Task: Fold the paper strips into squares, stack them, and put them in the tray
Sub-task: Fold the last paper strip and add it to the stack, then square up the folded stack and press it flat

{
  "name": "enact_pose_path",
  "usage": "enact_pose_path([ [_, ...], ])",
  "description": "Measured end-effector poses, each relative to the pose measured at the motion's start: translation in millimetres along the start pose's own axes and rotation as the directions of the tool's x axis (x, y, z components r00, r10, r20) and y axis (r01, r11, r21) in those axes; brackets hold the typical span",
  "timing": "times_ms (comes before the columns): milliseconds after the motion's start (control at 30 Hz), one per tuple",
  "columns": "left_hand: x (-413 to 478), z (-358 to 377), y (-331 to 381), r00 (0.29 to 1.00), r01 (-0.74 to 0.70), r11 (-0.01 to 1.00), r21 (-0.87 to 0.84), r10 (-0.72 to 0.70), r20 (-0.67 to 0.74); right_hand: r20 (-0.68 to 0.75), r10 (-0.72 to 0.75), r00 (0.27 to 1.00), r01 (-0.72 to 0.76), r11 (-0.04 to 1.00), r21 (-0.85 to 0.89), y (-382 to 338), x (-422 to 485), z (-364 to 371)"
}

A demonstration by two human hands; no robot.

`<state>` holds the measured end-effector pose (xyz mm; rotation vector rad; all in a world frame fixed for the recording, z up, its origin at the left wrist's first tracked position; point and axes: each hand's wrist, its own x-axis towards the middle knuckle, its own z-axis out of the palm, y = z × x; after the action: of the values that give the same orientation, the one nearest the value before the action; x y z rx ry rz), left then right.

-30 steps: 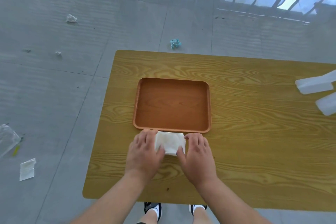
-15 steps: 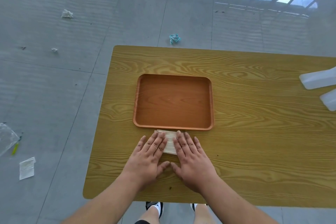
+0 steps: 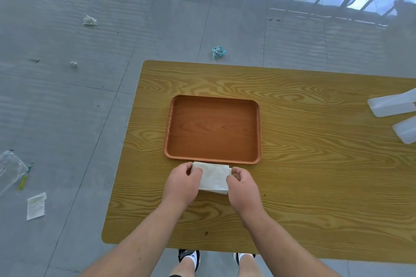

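Here the folded paper [image 3: 212, 178] lies on the table [image 3: 315, 198], just in front of the near rim of the tray [image 3: 213, 161], and both hands pinch it at its sides: the left hand [image 3: 183, 183] has its grip closed on the left edge, the right hand [image 3: 242, 184] has its grip closed on the right edge. The tray looks empty, so the deposit is likely not yet done. The main risk is that the layers slip or spring open on the lift, since thin soft paper holds a crease poorly and the 2 hands grip only the edges; the middle could sag and the stack fan apart. A low carry could also catch the paper's far edge on the tray rim, which sits almost touching it, and peel a layer back. Uneven pull from the 2 sides might skew the square.
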<state>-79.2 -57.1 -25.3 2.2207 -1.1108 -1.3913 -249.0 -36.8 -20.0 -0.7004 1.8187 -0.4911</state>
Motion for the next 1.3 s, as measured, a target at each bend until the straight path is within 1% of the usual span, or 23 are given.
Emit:
enact_pose_path([
  [67,4,-4,-4,0.997,0.072,0.997,-0.001,-0.072,-0.027,-0.011,0.041,0.999,-0.040,0.998,0.044,-1,2,-3],
  [100,7,-6,-6,0.993,0.115,0.993,-0.022,-0.115,-0.016,0.002,0.074,0.997,-0.074,0.995,0.072,-1,4,-4],
  [167,10,-7,-7,0.981,0.188,0.980,-0.073,-0.184,0.060,0.058,0.127,0.990,-0.133,0.986,0.102,2,7,-3],
  [200,11,-5,-7,0.977,0.199,0.978,-0.059,-0.193,0.084,0.073,0.133,0.988,-0.140,0.986,0.093,3,7,-2],
  [300,11,0,-4,0.977,0.195,0.980,0.050,-0.199,0.083,0.078,0.118,0.990,-0.126,0.986,0.106,7,8,0],
  [367,8,2,-3,0.982,0.164,0.984,0.072,-0.170,0.085,0.087,0.110,0.990,-0.118,0.988,0.101,11,9,-1],
  [433,4,4,-3,0.989,0.103,0.994,0.022,-0.104,0.107,0.107,0.095,0.990,-0.107,0.988,0.107,14,9,-3],
  [500,-4,3,-2,0.984,0.045,0.989,-0.141,-0.019,0.175,0.119,0.035,0.992,-0.047,0.993,0.105,14,10,-9],
  [567,-10,-2,-1,0.968,0.016,0.957,-0.290,0.058,0.243,0.118,-0.072,0.990,0.065,0.996,0.057,13,11,-17],
  [600,-13,-5,1,0.960,0.006,0.943,-0.332,0.087,0.266,0.136,-0.111,0.984,0.106,0.993,0.045,12,14,-20],
  [633,-16,-7,2,0.950,0.000,0.932,-0.362,0.112,0.290,0.174,-0.123,0.977,0.114,0.991,0.065,12,16,-23],
  [733,-20,-11,7,0.920,0.012,0.911,-0.413,0.152,0.362,0.332,-0.083,0.940,0.002,0.971,0.239,10,23,-25],
  [800,-20,-10,5,0.929,0.033,0.911,-0.410,0.123,0.349,0.351,-0.062,0.934,-0.042,0.959,0.281,9,24,-25],
  [833,-19,-8,3,0.947,0.035,0.922,-0.385,0.092,0.306,0.332,-0.050,0.942,-0.044,0.963,0.267,9,23,-25],
  [867,-17,-6,-1,0.971,0.024,0.947,-0.320,0.054,0.232,0.303,-0.039,0.952,-0.034,0.973,0.230,11,22,-25],
  [933,-15,-4,-8,0.997,-0.020,0.992,-0.126,0.030,0.077,0.265,-0.027,0.964,-0.015,0.988,0.154,16,20,-23],
  [967,-15,-3,-11,0.998,-0.034,0.997,-0.074,0.038,0.047,0.261,-0.023,0.965,-0.014,0.991,0.136,18,19,-21],
  [1000,-15,-1,-12,0.998,-0.037,0.998,-0.056,0.040,0.048,0.258,-0.020,0.966,-0.013,0.992,0.125,19,18,-20],
  [1067,-15,2,-15,0.998,-0.006,0.999,-0.033,0.008,0.064,0.233,-0.019,0.972,-0.004,0.995,0.097,19,14,-16],
  [1100,-14,3,-16,0.998,0.013,1.000,0.004,-0.013,0.056,0.210,-0.020,0.978,0.004,0.997,0.078,19,13,-14],
  [1167,-12,0,-20,1.000,0.025,0.984,0.176,-0.021,-0.023,0.135,-0.037,0.990,0.037,0.999,0.007,20,9,-12],
  [1233,-11,-4,-29,0.991,0.036,0.941,0.337,0.009,-0.130,0.065,-0.080,0.995,0.086,0.992,-0.090,21,5,-13],
  [1300,-9,-8,-36,0.987,0.042,0.918,0.395,0.022,-0.157,0.052,-0.114,0.992,0.121,0.981,-0.152,23,1,-13],
])
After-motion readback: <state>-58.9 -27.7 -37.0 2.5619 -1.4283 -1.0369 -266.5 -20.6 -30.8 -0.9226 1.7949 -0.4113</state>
